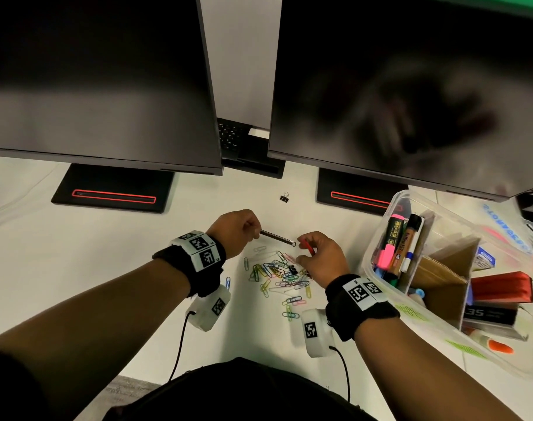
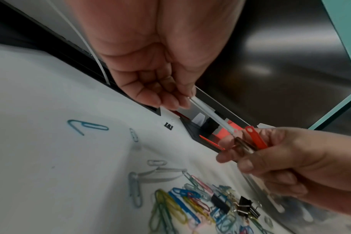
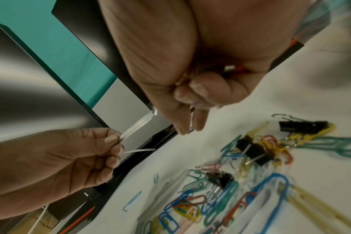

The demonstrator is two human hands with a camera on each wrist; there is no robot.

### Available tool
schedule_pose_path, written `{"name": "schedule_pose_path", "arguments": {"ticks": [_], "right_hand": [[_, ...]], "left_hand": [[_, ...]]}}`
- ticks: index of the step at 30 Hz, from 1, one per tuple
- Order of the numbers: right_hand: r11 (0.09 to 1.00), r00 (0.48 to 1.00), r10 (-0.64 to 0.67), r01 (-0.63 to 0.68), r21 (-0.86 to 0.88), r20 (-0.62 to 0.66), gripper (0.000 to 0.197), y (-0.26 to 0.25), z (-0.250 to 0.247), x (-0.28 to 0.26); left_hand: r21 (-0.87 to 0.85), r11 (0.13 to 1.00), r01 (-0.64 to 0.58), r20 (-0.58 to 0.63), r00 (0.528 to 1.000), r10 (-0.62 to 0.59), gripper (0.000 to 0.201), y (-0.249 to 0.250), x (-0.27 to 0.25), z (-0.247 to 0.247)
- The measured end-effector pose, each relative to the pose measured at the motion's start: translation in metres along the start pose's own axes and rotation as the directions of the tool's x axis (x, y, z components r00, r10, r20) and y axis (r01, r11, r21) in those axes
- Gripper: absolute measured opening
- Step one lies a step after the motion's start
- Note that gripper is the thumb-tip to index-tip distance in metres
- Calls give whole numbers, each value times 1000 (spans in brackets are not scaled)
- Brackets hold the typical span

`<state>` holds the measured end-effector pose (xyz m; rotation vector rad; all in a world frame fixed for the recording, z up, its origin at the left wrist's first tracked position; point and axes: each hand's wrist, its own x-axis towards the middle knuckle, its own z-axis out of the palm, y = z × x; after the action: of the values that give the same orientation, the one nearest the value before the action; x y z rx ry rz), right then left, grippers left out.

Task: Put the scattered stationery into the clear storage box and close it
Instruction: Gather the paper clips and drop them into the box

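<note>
My left hand (image 1: 254, 233) pinches one end of a thin silver bar (image 1: 278, 237) above the white desk; the bar points at my right hand (image 1: 303, 249). The right hand grips a red plastic strip (image 2: 255, 138) together with a small metal piece (image 2: 243, 144), its fingers curled round them. Below both hands lies a pile of coloured paper clips (image 1: 274, 273) mixed with black binder clips (image 3: 252, 150). The clear storage box (image 1: 377, 238) stands open at the right, holding markers (image 1: 394, 238), cardboard dividers and small boxes.
Two dark monitors on black stands (image 1: 110, 192) fill the back of the desk. A lone black binder clip (image 1: 284, 197) lies between the stands. A clear lid (image 1: 511, 229) lies behind the box. Single clips (image 1: 227, 282) lie apart from the pile.
</note>
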<state>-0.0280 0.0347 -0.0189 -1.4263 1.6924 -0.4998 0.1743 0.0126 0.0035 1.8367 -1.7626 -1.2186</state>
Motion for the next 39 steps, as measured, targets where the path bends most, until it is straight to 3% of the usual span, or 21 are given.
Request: {"name": "schedule_pose_path", "arguments": {"ticks": [3, 5, 8, 11, 16, 22, 28, 30, 34, 39], "right_hand": [[996, 996, -55, 60, 71, -69, 26, -12, -2, -4], [992, 994, -108, 110, 60, -32, 22, -21, -2, -5], [981, 986, -132, 145, -132, 98, 18, -27, 0, -4], [943, 988, -102, 133, -304, 116, 3, -21, 0, -4], [903, 997, -2, 37, -427, 83, 16, 2, -8, -12], [858, 979, -69, 157, -489, 193, 20, 17, -5, -30], [757, 948, -90, 265, -597, 306, 20, 21, 6, -32], [727, 944, -86, 279, -628, 320, 21, 21, 10, -31], [736, 947, -99, 277, -618, 306, 22, 20, 11, -29], [836, 962, -159, 250, -488, 222, 20, 26, 3, -33]], "left_hand": [[13, 1000, -10, 48, 999, 9, 15, 0, 1, 3], [35, 998, -43, 75, 996, 40, 13, 4, 1, 8], [72, 993, -98, 105, 990, 90, 12, 14, 2, 16], [149, 983, -105, 85, 992, 93, 17, 15, 4, 24], [533, 842, -86, 202, 979, -29, 22, 0, 9, 33], [583, 800, -141, 234, 972, 1, 19, -9, 9, 46], [663, 725, -186, 264, 965, 6, 23, -11, 2, 49], [648, 742, -172, 265, 964, -8, 25, -13, 0, 45], [477, 875, -87, 217, 976, -21, 23, -20, -2, 34], [304, 953, 5, 108, 993, -39, 13, -34, -4, 18]]}}
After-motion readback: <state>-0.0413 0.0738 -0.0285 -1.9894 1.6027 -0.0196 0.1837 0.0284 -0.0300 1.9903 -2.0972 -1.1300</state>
